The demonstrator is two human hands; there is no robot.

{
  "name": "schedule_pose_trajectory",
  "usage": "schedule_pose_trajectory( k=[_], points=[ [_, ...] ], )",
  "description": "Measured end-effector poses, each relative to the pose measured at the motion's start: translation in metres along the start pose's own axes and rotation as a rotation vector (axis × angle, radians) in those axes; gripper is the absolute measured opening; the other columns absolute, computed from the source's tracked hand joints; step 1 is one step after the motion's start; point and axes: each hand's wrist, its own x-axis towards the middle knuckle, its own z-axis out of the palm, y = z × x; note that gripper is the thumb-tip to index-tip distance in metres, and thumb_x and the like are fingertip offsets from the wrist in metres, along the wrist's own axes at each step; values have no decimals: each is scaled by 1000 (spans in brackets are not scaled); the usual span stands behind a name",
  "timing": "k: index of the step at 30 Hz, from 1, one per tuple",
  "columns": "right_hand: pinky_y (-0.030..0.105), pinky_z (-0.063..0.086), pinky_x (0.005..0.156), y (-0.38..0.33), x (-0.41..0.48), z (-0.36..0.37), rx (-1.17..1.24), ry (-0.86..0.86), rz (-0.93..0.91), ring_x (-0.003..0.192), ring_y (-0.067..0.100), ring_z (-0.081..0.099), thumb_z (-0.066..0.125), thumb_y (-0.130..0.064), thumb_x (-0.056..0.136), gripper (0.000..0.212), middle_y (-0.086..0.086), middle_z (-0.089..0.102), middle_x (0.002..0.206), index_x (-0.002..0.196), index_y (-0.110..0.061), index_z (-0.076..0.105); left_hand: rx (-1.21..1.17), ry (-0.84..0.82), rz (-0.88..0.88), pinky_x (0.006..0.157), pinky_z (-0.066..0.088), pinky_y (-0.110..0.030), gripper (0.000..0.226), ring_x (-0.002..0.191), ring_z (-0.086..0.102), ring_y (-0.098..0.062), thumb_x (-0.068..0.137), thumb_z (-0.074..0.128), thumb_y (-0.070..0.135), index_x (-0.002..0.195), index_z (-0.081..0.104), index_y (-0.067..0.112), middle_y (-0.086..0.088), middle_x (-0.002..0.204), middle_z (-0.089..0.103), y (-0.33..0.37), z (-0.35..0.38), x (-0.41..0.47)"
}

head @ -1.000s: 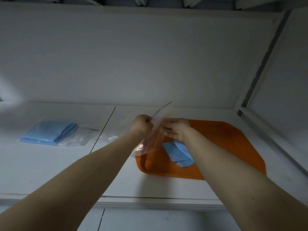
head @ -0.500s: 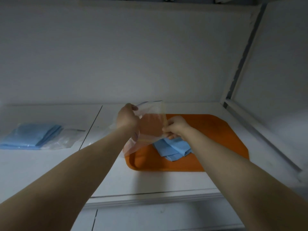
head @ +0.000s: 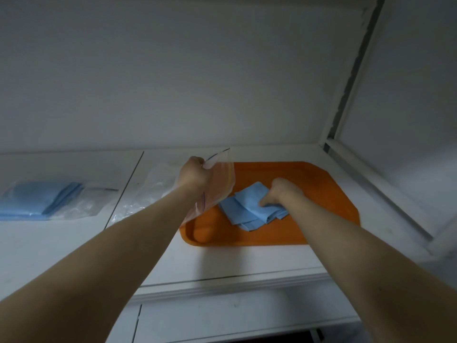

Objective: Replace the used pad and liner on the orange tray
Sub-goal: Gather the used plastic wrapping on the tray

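Far to the left of the orange tray (head: 321,184), on the white counter (head: 61,243), lies a clear packet of folded blue pads (head: 37,200), which looks like the fresh supply, unopened as far as the view tells. Closer to the tray, just off its left side, a crumpled clear plastic sheet (head: 150,191) lies on the counter; whether it is a spent liner or an empty wrapper cannot be told. Over the tray's left edge the left hand (head: 195,175) is clenched on the top of a clear zip bag (head: 217,184), holding it up so it hangs down toward the tray's near-left corner; its mouth seems unsealed, though that is hard to confirm. On the tray floor, left of its middle, sits a folded blue pad (head: 247,211), and the right hand (head: 279,194) pinches its right-hand edge, fingers closed on the material. The rest of the tray is bare orange. My reading is that the job is in an early stage: the used pad is being gathered for bagging, and laying a new liner and pad on the tray is all yet to do.
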Motion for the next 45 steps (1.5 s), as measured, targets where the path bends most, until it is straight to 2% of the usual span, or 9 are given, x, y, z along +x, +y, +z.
schedule_pose_trajectory(
  k=[5, 9, 14, 18, 24, 30, 34, 38, 45],
  points=[
    [35, 52, 88, 7, 8, 2, 140, -22, 19, 110, 29, 59, 82, -37, 67, 82, 12, 58, 125, 132, -5, 45, 61, -78, -19, 98, 43, -36, 55, 121, 50, -32, 89, 54, 17, 140, 36, 5, -16, 131, 53, 2, 1, -5],
    [34, 53, 85, 18, 13, -8, 314, -5, -1, 107, 31, 62, 79, -21, 74, 62, 19, 61, 121, 125, 4, 53, 108, -110, -27, 98, 44, -38, 61, 121, 50, -32, 87, 56, 16, 142, 33, 5, -16, 132, 52, 3, 3, -7],
    [26, 44, 58, 36, 10, -23, 182, 195, -36, 86, 26, 61, 61, -16, 83, 24, 15, 64, 107, 104, -5, 58, 210, -117, -26, 90, 44, -34, 54, 120, 51, -30, 89, 57, 23, 137, 40, 5, -13, 133, 52, 7, 12, -9],
    [29, 44, 68, 21, -1, -24, 27, 334, -161, 100, 27, 59, 54, -20, 87, 30, 11, 60, 111, 115, -9, 53, 243, -138, -32, 81, 44, -30, 53, 115, 55, -29, 89, 55, 31, 135, 43, 7, -12, 127, 57, 10, 20, -8],
    [35, 47, 82, -10, -17, 0, -72, 183, -257, 112, 30, 53, 61, -37, 80, 50, 9, 53, 122, 124, -17, 50, 266, -112, -59, 86, 45, -33, 52, 115, 55, -30, 93, 52, 34, 134, 44, 2, -15, 126, 57, 13, 21, -9],
    [34, 46, 87, -12, -20, 14, -63, 26, -322, 112, 28, 53, 57, -49, 85, 53, 9, 38, 133, 128, -19, 55, 213, -112, -47, 67, 39, -27, 27, 100, 56, -26, 93, 53, 25, 113, 58, 8, -5, 90, 51, 11, 19, -11],
    [32, 45, 78, -1, -13, 5, 66, 148, -226, 105, 27, 56, 53, -30, 90, 39, 12, 53, 125, 124, -11, 53, 168, -117, -38, 78, 37, -27, 36, 115, 54, -27, 92, 54, 27, 125, 51, 14, -6, 103, 60, 11, 17, -14],
    [31, 43, 71, 13, -7, 3, 115, 58, -71, 97, 26, 58, 67, -40, 83, 42, 7, 55, 99, 108, -8, 56, 164, -103, -60, 94, 43, -33, 48, 120, 52, -29, 91, 54, 31, 131, 51, 6, -12, 130, 56, 9, 14, -14],
    [36, 48, 90, 10, 1, 12, 332, -9, -61, 119, 31, 54, 80, -30, 72, 76, 16, 52, 133, 132, 0, 45, 97, -154, -55, 76, 43, -27, 15, 88, 53, -15, 90, 54, 31, 97, 65, 25, 3, 92, 59, 1, 16, -9]
  ],
)
